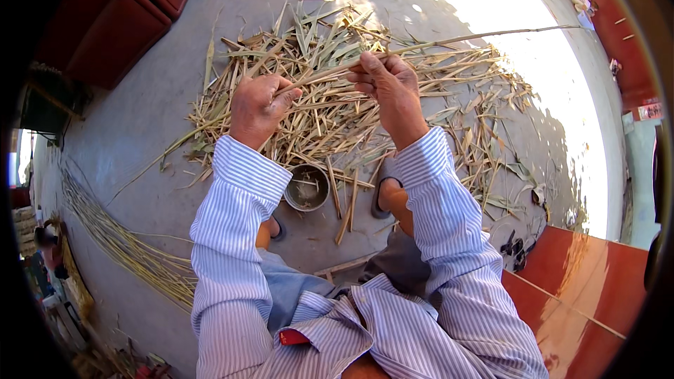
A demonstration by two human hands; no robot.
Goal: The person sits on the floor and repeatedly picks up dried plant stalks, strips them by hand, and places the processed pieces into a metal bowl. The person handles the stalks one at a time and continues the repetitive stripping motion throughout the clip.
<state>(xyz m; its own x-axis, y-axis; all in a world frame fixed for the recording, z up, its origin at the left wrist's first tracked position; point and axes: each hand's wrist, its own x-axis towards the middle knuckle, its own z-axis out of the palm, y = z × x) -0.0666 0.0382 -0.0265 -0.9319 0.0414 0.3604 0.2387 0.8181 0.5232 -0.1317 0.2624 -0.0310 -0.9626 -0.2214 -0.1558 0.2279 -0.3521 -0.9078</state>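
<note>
A long stalk (456,40) held in two places

My left fingers (286,98) were curled tight around the long stalk, and my right fingers (368,84) pinched it farther along, the thumb pressed on it. Between them it ran nearly straight, slanting away from me toward the right; past my right fingers its thin end reached well out. Beneath and beyond my fingers, a broad pile of dry leaves and strips (323,116), tan with some green, lay on the grey floor (154,133). Nearer my body than the fingers, and between them sideways, stood a round pot (307,205). Well left of my left fingers lay a bundle of thin stems (130,242).
</note>
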